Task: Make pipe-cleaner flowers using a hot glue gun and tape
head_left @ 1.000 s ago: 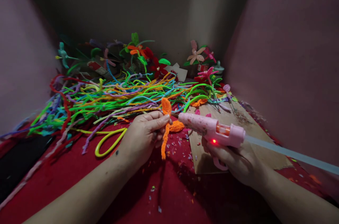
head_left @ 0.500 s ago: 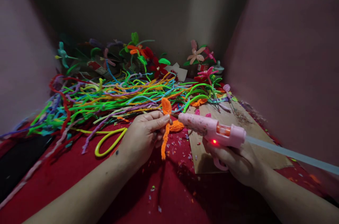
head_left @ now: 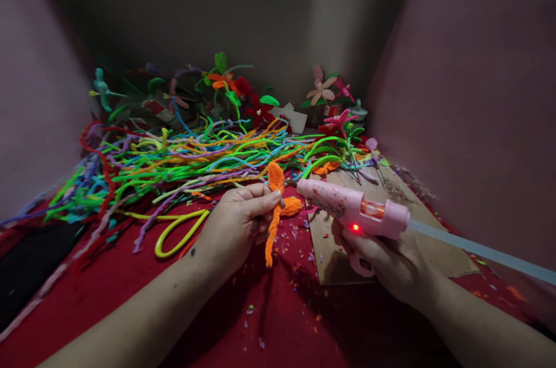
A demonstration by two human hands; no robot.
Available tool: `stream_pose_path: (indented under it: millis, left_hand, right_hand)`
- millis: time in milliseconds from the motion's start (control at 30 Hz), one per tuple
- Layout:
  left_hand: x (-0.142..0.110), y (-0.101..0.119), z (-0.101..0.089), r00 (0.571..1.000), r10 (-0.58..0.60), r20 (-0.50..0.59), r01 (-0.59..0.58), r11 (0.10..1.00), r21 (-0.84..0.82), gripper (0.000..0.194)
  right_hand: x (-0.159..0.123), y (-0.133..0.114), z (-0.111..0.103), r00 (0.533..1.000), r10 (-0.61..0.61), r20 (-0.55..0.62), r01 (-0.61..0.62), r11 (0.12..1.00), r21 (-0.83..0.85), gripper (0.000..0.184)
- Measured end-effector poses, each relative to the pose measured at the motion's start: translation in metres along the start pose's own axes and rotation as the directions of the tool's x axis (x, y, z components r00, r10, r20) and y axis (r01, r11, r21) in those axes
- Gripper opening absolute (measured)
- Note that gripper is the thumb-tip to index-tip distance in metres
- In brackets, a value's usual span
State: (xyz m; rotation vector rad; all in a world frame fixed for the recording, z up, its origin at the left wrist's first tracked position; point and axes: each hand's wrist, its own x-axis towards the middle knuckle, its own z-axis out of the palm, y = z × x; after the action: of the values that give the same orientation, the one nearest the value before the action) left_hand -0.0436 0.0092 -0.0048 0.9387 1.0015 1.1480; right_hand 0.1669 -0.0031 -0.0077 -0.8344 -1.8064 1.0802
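Observation:
Between the thumb and fingers of my left hand (head_left: 243, 217) is an orange pipe-cleaner piece (head_left: 275, 177). One looped petal points up, another sticks out to the right, and a twisted tail hangs down. My right hand (head_left: 382, 252) is wrapped round a pink hot glue gun (head_left: 347, 203) with a red light lit on its side. The gun's dark nozzle points left, close beside the upper petal; whether it touches cannot be made out. A long translucent glue stick (head_left: 478, 249) runs out of the gun's back to the right.
A heap of colourful pipe cleaners (head_left: 195, 159) spreads across the red cloth (head_left: 217, 310). Finished pipe-cleaner flowers (head_left: 321, 90) stand along the back wall. A brown cardboard sheet (head_left: 434, 246) lies under my right hand. A yellow loop (head_left: 182, 234) rests near my left wrist.
The glue gun has shifted slightly right, its nozzle drawing a little away from the orange piece. My left hand and the piece have moved slightly right.

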Motion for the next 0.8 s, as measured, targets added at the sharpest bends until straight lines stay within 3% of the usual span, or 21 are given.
stream_pose_path:
  millis: [400,567,800]
  left_hand:
    - [0.001,0.002,0.000,0.999,-0.010,-0.046,0.009,1.000,-0.016,0.016]
    - [0.001,0.003,0.000,0.999,-0.013,-0.046,0.012,1.000,-0.025,0.015]
    - [0.000,0.004,0.001,0.999,-0.012,-0.045,0.011,1.000,-0.026,0.018]
  right_hand:
    - [-0.007,0.014,-0.009,0.999,0.028,0.020,-0.027,0.999,-0.043,0.033]
    - [-0.006,0.013,-0.009,0.999,-0.016,0.042,0.019,0.998,-0.064,0.036]
    - [-0.008,0.010,-0.012,0.999,0.023,0.030,-0.021,0.997,-0.080,0.032]
